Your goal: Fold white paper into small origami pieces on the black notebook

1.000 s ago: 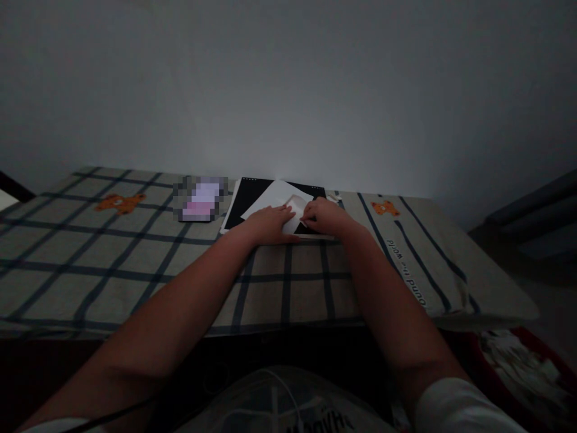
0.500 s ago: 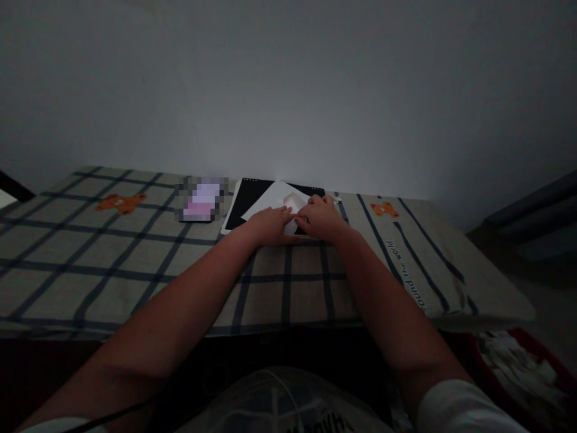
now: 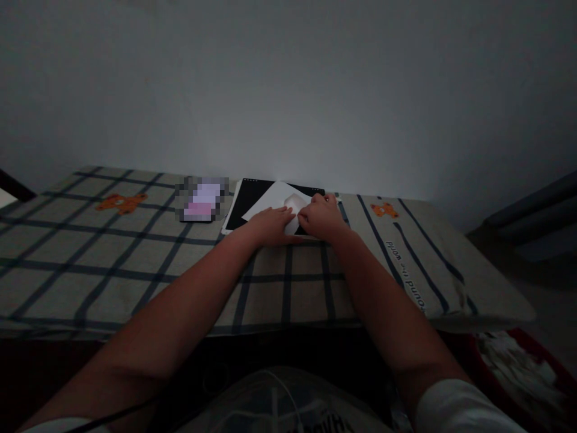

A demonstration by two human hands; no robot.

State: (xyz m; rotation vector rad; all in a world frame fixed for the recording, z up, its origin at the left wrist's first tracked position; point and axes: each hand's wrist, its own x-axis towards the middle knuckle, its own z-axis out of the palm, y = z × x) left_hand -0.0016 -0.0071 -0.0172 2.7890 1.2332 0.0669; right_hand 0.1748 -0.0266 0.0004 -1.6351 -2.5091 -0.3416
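A sheet of white paper (image 3: 270, 198) lies turned at an angle on a black notebook (image 3: 246, 195). Part of the sheet is raised or folded over near its middle, with a paler pinkish face showing. My left hand (image 3: 270, 224) rests on the paper's near left part, fingers stretched out flat. Against the paper's right side is my right hand (image 3: 322, 215), its fingers curled and the thumb and forefinger close together at the near edge. What those fingers pinch is largely hidden by the hand.
A phone (image 3: 201, 201) with a lit, blurred screen lies left of the notebook. Under everything is a checked tablecloth (image 3: 148, 252) with orange bear prints. The wall (image 3: 288, 90) rises directly behind the table. A red container (image 3: 532, 349) with pale contents stands low at right.
My right hand has shifted slightly to the right, widening the gap between its fingers and my left hand. My left hand stays on the paper.
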